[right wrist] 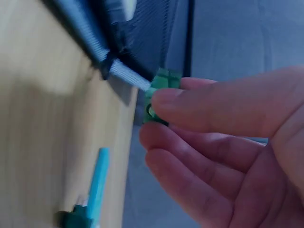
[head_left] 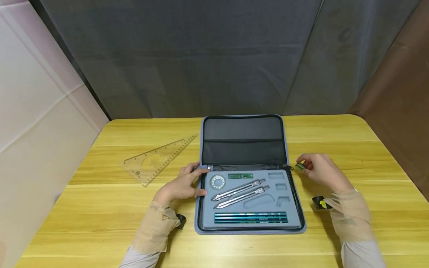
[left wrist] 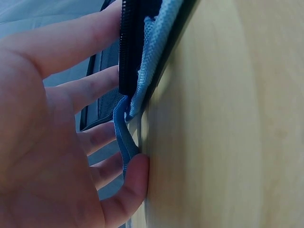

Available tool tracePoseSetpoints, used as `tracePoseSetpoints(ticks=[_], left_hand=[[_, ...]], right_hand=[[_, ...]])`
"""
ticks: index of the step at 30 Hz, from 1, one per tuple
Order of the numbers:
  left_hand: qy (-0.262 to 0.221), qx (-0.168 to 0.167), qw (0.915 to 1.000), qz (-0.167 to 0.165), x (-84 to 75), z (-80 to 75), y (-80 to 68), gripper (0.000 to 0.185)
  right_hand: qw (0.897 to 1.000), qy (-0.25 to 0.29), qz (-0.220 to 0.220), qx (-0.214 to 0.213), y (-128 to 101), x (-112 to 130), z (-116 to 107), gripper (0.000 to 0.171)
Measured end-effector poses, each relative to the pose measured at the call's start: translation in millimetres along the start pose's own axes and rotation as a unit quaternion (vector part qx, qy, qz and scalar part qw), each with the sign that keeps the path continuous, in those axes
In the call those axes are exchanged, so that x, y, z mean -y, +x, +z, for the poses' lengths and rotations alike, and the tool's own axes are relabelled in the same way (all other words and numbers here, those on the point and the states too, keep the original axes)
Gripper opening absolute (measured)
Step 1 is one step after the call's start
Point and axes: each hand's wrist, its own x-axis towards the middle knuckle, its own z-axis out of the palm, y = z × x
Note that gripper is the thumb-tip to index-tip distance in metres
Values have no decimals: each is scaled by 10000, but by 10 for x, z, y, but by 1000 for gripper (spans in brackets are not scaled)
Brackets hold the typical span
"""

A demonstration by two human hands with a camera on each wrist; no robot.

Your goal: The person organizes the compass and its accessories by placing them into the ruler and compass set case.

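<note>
**Drafting-kit case open on table, both hands at its edges**

The case lies open on the yellow wooden table, lid half folded back w/ a dark mesh pocket, tray half nearer the person. The grey foam tray holds a small round protractor, a green lead box, two metal compasses laid slantwise side by side, and teal pencils in a row along the near edge. Several cut-outs at the tray's right side hold nothing.

Left hand rests on the table against the case's left edge, near the hinge. Fingers are spread and fairly straight; thumb lies along the zip border, fingertips touch the fabric rim. The left wrist view shows the fingers lying vs. the black zip and blue binding, w/ one fingertip beside a blue fabric loop. No pinch there, just contact.

Right hand is just off the case's right edge, at hinge level. Thumb and forefinger pinch a small green block; the other fingers are curled loosely beneath. In the right wrist view the block sits close to the case's blue corner; whether it touches can't be told.

A clear set square lies on the table, left of the case and apart from it.
</note>
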Motion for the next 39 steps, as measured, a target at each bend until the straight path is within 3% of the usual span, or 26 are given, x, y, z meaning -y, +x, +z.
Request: tracePoseSetpoints(ticks=[25, 39], left_hand=[[10, -38, 10000, 45, 6, -2, -10, 60], [17, -29, 10000, -8, -5, -3, -7, 60]], right_hand=[[9979, -10, -635, -126, -80, 347, -56, 18], [9961, 161, -768, 397, -74, 417, 9, 20]])
